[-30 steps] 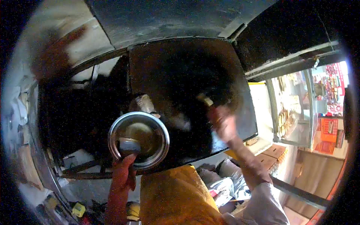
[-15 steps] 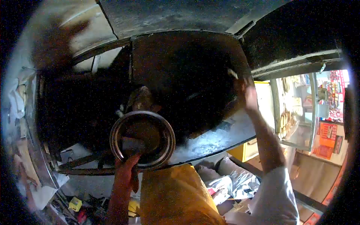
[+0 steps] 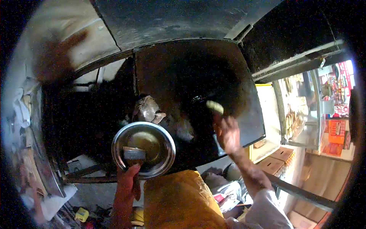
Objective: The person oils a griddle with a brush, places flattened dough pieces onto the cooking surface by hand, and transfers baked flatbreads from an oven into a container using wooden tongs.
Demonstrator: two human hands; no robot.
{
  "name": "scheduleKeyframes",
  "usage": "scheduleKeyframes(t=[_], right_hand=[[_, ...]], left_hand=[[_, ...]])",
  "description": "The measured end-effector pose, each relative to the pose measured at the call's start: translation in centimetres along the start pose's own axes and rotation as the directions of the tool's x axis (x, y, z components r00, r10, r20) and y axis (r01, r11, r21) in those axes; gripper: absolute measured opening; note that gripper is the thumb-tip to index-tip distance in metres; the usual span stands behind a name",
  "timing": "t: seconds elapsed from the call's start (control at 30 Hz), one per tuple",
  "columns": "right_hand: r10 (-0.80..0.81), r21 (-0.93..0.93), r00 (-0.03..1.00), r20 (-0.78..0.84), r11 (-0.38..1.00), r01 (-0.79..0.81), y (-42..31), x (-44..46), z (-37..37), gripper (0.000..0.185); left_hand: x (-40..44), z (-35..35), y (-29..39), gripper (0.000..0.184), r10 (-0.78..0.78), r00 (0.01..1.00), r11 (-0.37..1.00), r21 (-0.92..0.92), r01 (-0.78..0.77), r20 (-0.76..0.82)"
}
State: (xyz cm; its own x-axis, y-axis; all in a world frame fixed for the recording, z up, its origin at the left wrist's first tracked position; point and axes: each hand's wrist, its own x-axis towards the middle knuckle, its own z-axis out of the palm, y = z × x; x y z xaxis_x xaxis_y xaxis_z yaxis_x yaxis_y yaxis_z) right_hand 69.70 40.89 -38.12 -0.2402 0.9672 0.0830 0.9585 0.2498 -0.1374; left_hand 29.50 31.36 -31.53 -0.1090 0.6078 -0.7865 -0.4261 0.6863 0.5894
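Work surface: broad, dark panel (image 3: pixel 164 65), blackened toward its middle, beneath a grey-blue sheet (image 3: pixel 171 21) along the top of the view.
Left edge: white cloth (image 3: pixel 23 108) hanging at the side; lower down, among dim clutter, a small yellow object (image 3: pixel 81 214).
Left hand: the person's left hand (image 3: pixel 129 176) grips the near rim of the bowl, thumb on top and pressed against the flat tool's handle; the other fingers are largely hidden.
Bowl: round, shiny metal bowl (image 3: pixel 154 138), held over the near edge of the surface.
Inside it: flat tool (image 3: pixel 134 154) with a grey band, leaning toward the thumb.
Behind the bowl: crumpled greyish lump (image 3: pixel 146 108), just past the far rim; its material is unclear.
Person's front: yellow-orange cloth (image 3: pixel 177 196), below the bowl.
Right hand: the right hand (image 3: pixel 228 137) is closed around the dark handle of a pale-tipped tool (image 3: pixel 215 107), tip angled up and left over the blackened area; whether it touches is impossible to tell.
Right side: brown cartons (image 3: pixel 275 158), glass case (image 3: pixel 295 114) with pale items, orange posters (image 3: pixel 335 129).
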Motion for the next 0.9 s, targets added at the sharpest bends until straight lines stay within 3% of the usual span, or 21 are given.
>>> scheduleKeyframes(t=[0.03, 0.1, 0.2, 0.23, 0.27, 0.3, 0.33, 0.37, 0.4, 0.47, 0.5, 0.53, 0.57, 0.6, 0.67, 0.7, 0.8, 0.87, 0.9], right_hand=[[0.038, 0.165, 0.999, 0.009, 0.986, -0.039, -0.4, -4.3, 2.2, 0.025], [0.102, 0.543, 0.983, 0.155, 0.822, -0.171, -3.6, -8.8, 2.1, 0.034], [-0.213, 0.283, 0.975, -0.068, 0.933, 0.224, -4.9, -6.8, 4.5, 0.037], [-0.209, 0.284, 0.975, -0.074, 0.933, 0.222, -3.7, -4.6, 4.7, 0.037], [0.070, 0.575, 0.997, -0.035, 0.817, -0.037, -2.3, -1.0, 4.6, 0.036], [0.316, 0.791, 0.943, 0.100, 0.549, -0.268, -1.4, 1.7, 4.4, 0.036], [0.234, 0.518, 0.972, 0.003, 0.832, -0.201, -2.4, 2.2, 2.5, 0.035], [0.147, 0.154, 0.985, -0.094, 0.979, -0.131, -3.3, 2.7, 0.6, 0.034], [0.112, 0.203, 0.991, -0.072, 0.975, -0.095, -3.6, 0.6, 0.8, 0.034], [-0.157, 0.204, 0.971, -0.181, 0.960, 0.193, -5.8, -2.3, 0.3, 0.023], [0.124, 0.503, 0.981, -0.151, 0.864, -0.032, -7.7, -3.7, -0.4, 0.022], [0.374, 0.742, 0.927, -0.040, 0.632, -0.223, -9.6, -4.3, -1.2, 0.021], [0.598, 0.899, 0.786, 0.159, 0.240, -0.365, -11.7, -3.4, -3.1, 0.019], [0.642, 0.974, 0.748, 0.168, 0.009, -0.226, -12.7, -3.0, -3.6, 0.020], [0.645, 0.901, 0.690, 0.330, -0.432, -0.027, -15.3, -3.6, -5.9, 0.022], [0.581, 0.832, 0.743, 0.332, -0.551, 0.059, -16.2, -4.3, -6.2, 0.024], [0.542, 0.772, 0.706, 0.456, -0.635, -0.011, -20.4, -6.7, -8.1, 0.031], [0.477, 0.809, 0.771, 0.423, -0.582, -0.083, -22.3, -8.9, -8.3, 0.040], [0.469, 0.864, 0.795, 0.385, -0.486, -0.132, -22.9, -10.2, -8.3, 0.048]], left_hand=[[0.6, -0.4, -0.9, 0.069, 0.097, 0.995, 0.994, -0.045, -0.096, 0.008], [0.9, -0.6, -0.9, 0.070, 0.113, 0.993, 0.992, -0.066, -0.111, 0.031], [0.9, -0.5, 0.1, 0.071, 0.114, 0.991, 0.991, -0.082, -0.108, 0.070], [0.8, -0.5, 0.5, 0.070, 0.100, 0.992, 0.992, -0.087, -0.093, 0.076], [1.2, -1.1, 0.2, 0.070, 0.107, 0.992, 0.992, -0.081, -0.101, 0.073], [1.7, -2.1, -0.6, 0.069, 0.101, 0.985, 0.990, -0.115, -0.085, 0.142], [1.9, -2.9, -0.9, 0.068, 0.096, 0.972, 0.987, -0.148, -0.065, 0.214], [0.9, -1.4, 0.7, 0.063, 0.176, 0.952, 0.965, -0.235, -0.117, 0.249], [0.9, -1.4, 0.9, 0.063, 0.180, 0.952, 0.963, -0.242, -0.119, 0.247], [0.9, -1.8, 1.2, 0.055, 0.067, 0.979, 0.988, -0.151, -0.038, 0.194], [1.1, -2.0, 1.2, 0.055, 0.062, 0.977, 0.989, -0.144, -0.033, 0.202], [1.5, -2.4, 1.0, 0.050, 0.034, 0.968, 0.996, -0.090, -0.012, 0.249], [2.0, -2.8, 0.6, 0.046, 0.006, 0.956, 0.999, -0.036, 0.005, 0.292], [2.6, -3.3, -0.1, 0.046, 0.007, 0.956, 1.000, -0.030, 0.002, 0.295], [3.8, -4.1, -1.8, 0.042, -0.006, 0.938, 0.999, 0.040, -0.009, 0.347], [3.5, -3.6, -2.3, 0.042, 0.014, 0.940, 1.000, -0.007, -0.012, 0.340], [3.7, -4.1, -5.8, 0.043, 0.139, 0.901, 0.989, -0.110, -0.102, 0.410], [2.6, -4.1, -7.1, 0.045, 0.115, 0.907, 0.986, -0.154, -0.056, 0.405], [2.0, -4.2, -7.6, 0.046, 0.093, 0.911, 0.982, -0.186, -0.018, 0.402]])
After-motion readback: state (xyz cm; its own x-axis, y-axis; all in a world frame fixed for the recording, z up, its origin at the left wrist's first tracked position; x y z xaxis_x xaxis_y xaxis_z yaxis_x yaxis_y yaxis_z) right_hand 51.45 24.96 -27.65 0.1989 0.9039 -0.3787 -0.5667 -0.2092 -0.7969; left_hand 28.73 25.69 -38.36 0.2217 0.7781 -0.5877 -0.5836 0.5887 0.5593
